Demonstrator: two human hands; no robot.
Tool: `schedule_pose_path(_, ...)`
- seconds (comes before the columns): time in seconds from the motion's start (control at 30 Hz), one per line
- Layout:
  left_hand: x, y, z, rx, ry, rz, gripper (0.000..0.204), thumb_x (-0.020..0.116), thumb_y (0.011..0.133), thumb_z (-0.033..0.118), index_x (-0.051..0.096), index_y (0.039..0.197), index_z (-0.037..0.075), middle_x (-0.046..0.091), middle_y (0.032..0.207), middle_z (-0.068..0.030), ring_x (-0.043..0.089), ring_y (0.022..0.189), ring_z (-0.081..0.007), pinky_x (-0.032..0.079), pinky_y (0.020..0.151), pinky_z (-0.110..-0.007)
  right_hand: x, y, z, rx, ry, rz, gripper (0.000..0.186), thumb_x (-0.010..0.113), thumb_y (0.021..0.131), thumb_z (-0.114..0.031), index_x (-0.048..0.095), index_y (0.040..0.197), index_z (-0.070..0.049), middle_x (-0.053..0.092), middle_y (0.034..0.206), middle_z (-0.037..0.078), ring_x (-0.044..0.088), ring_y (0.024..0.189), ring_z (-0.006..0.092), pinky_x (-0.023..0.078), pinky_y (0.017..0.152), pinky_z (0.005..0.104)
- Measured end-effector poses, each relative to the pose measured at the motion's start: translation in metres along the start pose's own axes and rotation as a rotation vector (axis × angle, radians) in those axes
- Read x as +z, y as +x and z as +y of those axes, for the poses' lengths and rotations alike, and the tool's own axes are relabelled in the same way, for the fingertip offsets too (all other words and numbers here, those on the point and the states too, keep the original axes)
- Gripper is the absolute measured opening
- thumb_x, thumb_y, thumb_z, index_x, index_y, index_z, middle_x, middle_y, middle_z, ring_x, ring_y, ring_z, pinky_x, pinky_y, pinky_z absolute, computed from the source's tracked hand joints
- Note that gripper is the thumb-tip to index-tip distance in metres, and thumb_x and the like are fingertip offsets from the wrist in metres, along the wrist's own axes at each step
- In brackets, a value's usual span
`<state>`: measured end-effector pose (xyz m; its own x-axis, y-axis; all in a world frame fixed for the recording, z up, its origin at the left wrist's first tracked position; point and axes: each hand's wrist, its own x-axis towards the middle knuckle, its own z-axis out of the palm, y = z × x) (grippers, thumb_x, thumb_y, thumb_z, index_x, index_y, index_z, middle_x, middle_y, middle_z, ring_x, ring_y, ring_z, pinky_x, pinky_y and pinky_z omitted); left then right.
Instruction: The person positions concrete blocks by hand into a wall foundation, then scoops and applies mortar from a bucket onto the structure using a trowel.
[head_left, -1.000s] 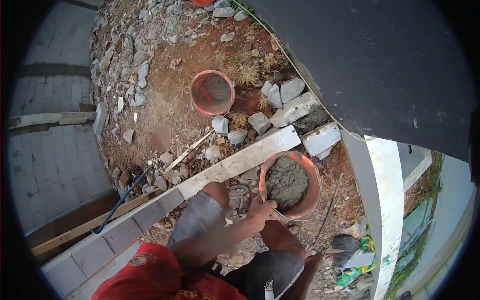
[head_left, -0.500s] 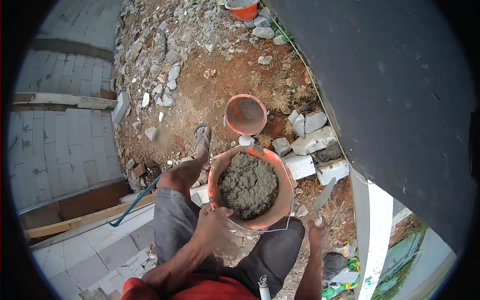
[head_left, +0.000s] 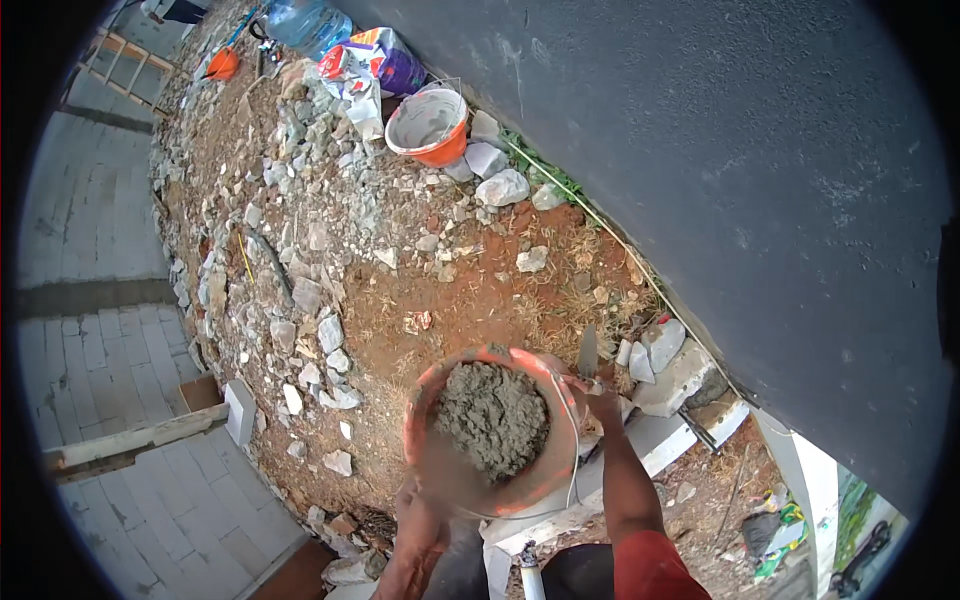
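Head cam: orange bucket [head_left: 562,440] front & centre, just ahead of the person's body, mouth up, w/ a heap of grey mortar [head_left: 490,418] inside. Wire handle [head_left: 577,455] hangs down along its R side.

L hand [head_left: 415,512] is at the bucket's lower-L side; fingers run into a blurred patch, so can't tell if they're gripping or just resting there. R hand [head_left: 602,402] is at the bucket's R side, fingers closed round the handle of a trowel [head_left: 588,352], blade pointing up & away from the person, just beside the rim.

Pale beam [head_left: 665,452] runs diagonally behind the bucket & R forearm. Rocky ground beyond; 2nd orange bucket [head_left: 440,152], grey-white inside, stands near the dark wall [head_left: 720,180], w/ sacks [head_left: 395,65] & a blue water bottle [head_left: 308,28] next to it. Pale block wall [head_left: 180,500] on the far L.
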<state>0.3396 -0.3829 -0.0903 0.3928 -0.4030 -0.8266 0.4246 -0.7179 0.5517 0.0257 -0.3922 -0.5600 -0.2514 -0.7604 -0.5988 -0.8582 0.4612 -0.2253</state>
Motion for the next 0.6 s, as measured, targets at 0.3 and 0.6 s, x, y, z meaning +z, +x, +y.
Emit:
schedule_pose_path(0.3,-0.098,0.154,0.151,0.162,0.117,-0.019,0.033,0.062,0.080,0.004,0.056,0.113,0.002,0.066,0.110,-0.0129,0.071,0.090,-0.0288,0.065,0.078,-0.043,-0.043,-0.081,-0.060,0.162,0.102,-0.005,0.045,0.074,0.081,-0.038,0.074,0.100,0.002,0.073,0.105,0.024,0.073,0.080,0.0375,0.058,0.082,0.0442)
schedule_pose_path(0.6,-0.166,0.193,0.192,0.885,0.997,-0.426,0.037,0.063,0.086,-0.010,0.056,0.120,0.004,0.058,0.116,-0.0201,0.062,0.105,-0.0346,0.057,0.084,-0.042,0.024,-0.084,-0.058,0.203,0.637,0.434,0.065,0.078,0.071,-0.015,0.057,0.132,-0.004,0.059,0.138,0.021,0.058,0.125,0.0367,0.049,0.103,0.0447)
